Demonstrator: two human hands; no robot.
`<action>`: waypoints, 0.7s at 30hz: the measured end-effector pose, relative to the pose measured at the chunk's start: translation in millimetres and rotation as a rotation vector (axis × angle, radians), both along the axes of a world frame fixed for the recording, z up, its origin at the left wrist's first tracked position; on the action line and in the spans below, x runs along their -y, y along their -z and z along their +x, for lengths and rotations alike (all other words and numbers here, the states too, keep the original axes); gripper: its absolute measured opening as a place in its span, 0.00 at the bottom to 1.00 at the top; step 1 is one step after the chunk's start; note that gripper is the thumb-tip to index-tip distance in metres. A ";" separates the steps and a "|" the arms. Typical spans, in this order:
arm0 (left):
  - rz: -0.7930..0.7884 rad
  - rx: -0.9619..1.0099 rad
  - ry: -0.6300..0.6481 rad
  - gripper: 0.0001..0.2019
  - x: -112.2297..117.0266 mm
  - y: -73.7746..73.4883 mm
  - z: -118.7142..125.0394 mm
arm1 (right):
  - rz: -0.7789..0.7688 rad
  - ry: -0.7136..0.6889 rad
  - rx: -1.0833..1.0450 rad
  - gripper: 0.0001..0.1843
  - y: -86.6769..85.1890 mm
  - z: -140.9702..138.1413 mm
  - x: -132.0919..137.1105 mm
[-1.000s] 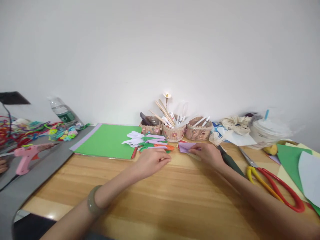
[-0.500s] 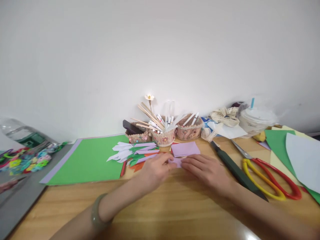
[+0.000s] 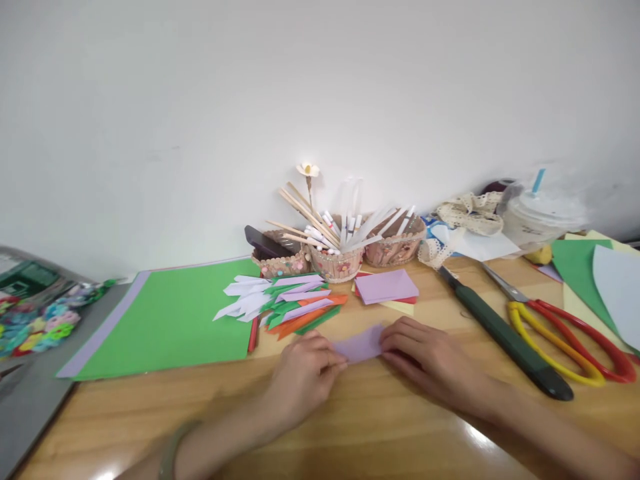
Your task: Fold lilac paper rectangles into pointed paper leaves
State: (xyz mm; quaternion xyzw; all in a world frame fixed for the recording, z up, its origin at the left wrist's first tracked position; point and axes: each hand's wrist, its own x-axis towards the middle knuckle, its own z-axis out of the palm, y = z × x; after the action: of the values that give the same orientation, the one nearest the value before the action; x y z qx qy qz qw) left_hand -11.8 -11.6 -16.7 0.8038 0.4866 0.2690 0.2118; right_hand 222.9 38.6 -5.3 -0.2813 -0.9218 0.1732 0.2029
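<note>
A small lilac paper piece [image 3: 359,347] lies on the wooden table [image 3: 350,427] between my hands. My left hand [image 3: 303,377] pinches its left end with fingers closed. My right hand [image 3: 430,363] presses on its right end, fingers together on the paper. Just behind it lies a small stack of lilac, yellow and red paper squares [image 3: 386,287]. To the left of that stack sits a heap of folded paper strips [image 3: 280,303] in white, green, lilac and orange.
A green sheet [image 3: 170,320] lies at the left. Three small baskets [image 3: 340,257] with sticks and pens stand by the wall. A dark-handled knife [image 3: 505,337], red and yellow scissors [image 3: 565,330], a lidded cup [image 3: 537,220], lace ribbon [image 3: 467,210] and coloured sheets [image 3: 595,273] are at the right.
My right hand took a lilac paper from the stack and drew it toward me. Both hands now hold it nearer the table's front. The view shifted right and down.
</note>
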 end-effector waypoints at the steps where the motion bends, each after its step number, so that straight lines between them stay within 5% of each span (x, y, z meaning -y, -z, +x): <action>1: -0.036 -0.003 -0.036 0.09 -0.1 -1.5 0.0 | -0.034 0.028 0.014 0.10 -0.1 -0.8 -0.8; 8: -0.229 -0.035 -0.216 0.08 -7.6 -6.8 2.6 | -0.076 0.214 0.076 0.10 10.4 -6.2 -7.6; 21: -0.417 -0.096 -0.269 0.06 -19.0 -10.5 6.0 | 0.019 0.271 0.066 0.12 22.0 -10.1 -3.7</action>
State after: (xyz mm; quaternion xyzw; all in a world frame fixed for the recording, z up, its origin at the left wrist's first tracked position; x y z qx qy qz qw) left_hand -5.8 7.5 -6.2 0.6827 0.6436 0.1500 0.3117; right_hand 212.8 42.3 -27.3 -0.4068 -0.8831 0.1261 0.1969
